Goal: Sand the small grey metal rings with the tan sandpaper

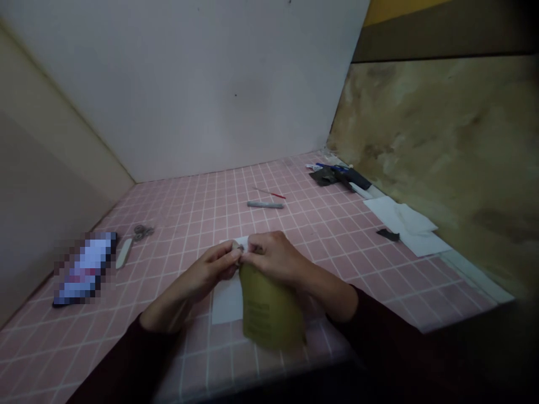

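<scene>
Both hands meet over the middle of the table. My right hand (273, 255) is closed, its fingers pinching the upper edge of a yellow-green packet (272, 311) with dark print, which hangs below the hand and tilts toward me. Against its upper left corner, my left hand (217, 262) pinches a small pale bit whose kind is unclear. The fingertips of the two hands nearly touch there. Beneath them lies a white sheet of paper (226, 303), partly covered by the packet and the hands.
Ahead on the pink checked table (189, 207) lie a grey tube-like stick (265, 205) and a thin red-ended stick (275, 195). Scissors (144, 230), a white strip (123, 253) and a pixelated flat object (86, 269) are left. Dark scraps (326, 177) and white papers (408, 227) lie right.
</scene>
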Action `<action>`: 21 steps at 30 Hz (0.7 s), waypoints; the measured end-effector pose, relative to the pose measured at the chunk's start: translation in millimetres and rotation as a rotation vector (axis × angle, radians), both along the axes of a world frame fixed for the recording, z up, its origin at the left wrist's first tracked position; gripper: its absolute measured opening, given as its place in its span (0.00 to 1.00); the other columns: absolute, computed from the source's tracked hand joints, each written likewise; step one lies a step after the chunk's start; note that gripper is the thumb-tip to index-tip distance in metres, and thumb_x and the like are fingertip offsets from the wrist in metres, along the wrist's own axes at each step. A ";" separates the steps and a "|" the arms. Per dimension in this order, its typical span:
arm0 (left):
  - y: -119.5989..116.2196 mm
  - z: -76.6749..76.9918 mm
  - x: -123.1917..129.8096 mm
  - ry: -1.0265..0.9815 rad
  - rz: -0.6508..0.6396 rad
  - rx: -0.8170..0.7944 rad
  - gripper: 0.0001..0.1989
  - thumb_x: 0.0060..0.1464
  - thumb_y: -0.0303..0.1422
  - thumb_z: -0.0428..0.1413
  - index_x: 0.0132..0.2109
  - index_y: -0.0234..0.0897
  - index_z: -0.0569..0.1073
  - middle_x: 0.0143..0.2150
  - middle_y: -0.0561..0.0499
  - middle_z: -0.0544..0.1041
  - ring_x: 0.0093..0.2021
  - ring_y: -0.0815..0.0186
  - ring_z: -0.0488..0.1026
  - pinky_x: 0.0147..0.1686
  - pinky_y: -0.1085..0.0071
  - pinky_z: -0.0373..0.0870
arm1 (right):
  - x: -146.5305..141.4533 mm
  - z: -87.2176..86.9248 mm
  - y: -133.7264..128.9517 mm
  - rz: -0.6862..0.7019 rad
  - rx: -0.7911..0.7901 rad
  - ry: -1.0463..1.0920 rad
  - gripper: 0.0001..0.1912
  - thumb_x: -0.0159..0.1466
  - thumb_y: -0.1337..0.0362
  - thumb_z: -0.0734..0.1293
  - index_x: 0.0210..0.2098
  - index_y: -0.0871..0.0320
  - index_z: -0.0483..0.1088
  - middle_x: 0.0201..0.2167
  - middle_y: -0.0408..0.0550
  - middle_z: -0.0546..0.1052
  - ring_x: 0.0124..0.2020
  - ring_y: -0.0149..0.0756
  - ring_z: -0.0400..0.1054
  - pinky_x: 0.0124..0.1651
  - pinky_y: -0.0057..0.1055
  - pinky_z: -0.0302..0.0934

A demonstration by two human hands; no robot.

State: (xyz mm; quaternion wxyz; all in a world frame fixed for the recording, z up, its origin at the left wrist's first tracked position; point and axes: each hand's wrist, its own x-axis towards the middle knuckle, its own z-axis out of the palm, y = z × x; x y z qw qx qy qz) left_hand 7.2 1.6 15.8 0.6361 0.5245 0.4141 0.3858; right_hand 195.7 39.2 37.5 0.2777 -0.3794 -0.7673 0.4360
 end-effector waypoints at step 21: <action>-14.6 18.6 7.2 -0.041 0.073 0.117 0.12 0.60 0.42 0.59 0.40 0.38 0.69 0.33 0.53 0.67 0.31 0.70 0.63 0.29 0.74 0.59 | 3.3 3.6 -4.2 0.281 -0.725 0.284 0.12 0.63 0.55 0.67 0.31 0.58 0.69 0.26 0.41 0.69 0.25 0.30 0.62 0.32 0.29 0.56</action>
